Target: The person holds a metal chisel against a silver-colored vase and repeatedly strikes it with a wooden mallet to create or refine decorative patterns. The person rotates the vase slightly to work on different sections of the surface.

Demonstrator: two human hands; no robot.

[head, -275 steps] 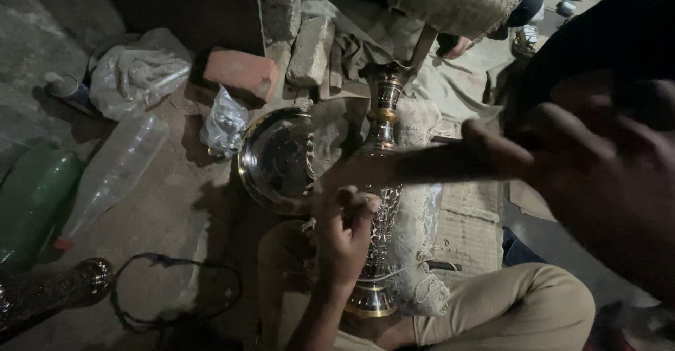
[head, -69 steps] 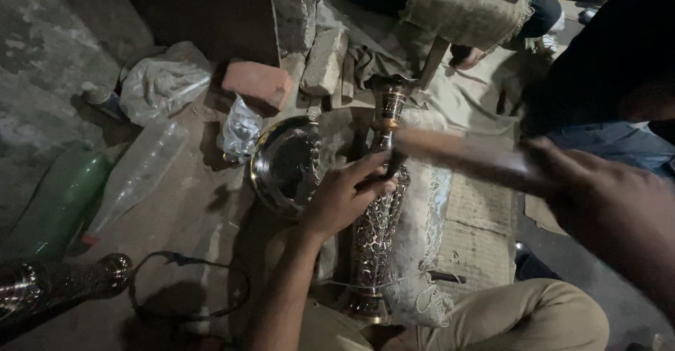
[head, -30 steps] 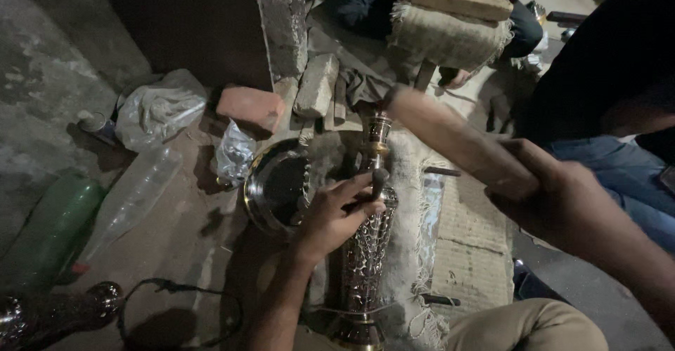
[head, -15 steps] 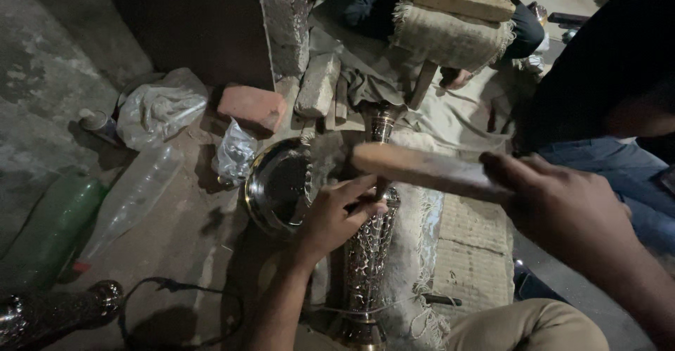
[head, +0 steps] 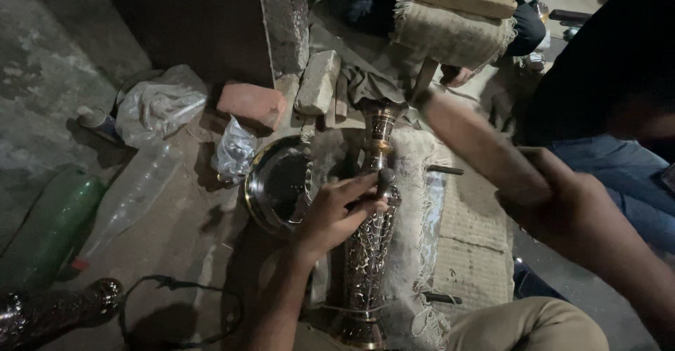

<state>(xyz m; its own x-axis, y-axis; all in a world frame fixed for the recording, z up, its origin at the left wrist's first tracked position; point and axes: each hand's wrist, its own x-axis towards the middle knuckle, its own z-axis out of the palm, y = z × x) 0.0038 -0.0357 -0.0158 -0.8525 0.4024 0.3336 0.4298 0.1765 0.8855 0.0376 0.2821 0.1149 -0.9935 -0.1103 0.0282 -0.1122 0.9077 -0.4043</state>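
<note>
Holding: left hand (head: 337, 214) pinched a punch (head: 384, 179) against the vase (head: 369, 238)
Right hand (head: 562, 207): gripped a mallet (head: 478, 144), raised
Vase: lay on cloth (head: 415, 203), mostly patterned, neck looked plain

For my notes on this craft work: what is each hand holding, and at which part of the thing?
The right hand grips a wooden stick at its lower end. The left hand pinches a small dark tool against the engraved metal vase.
</note>
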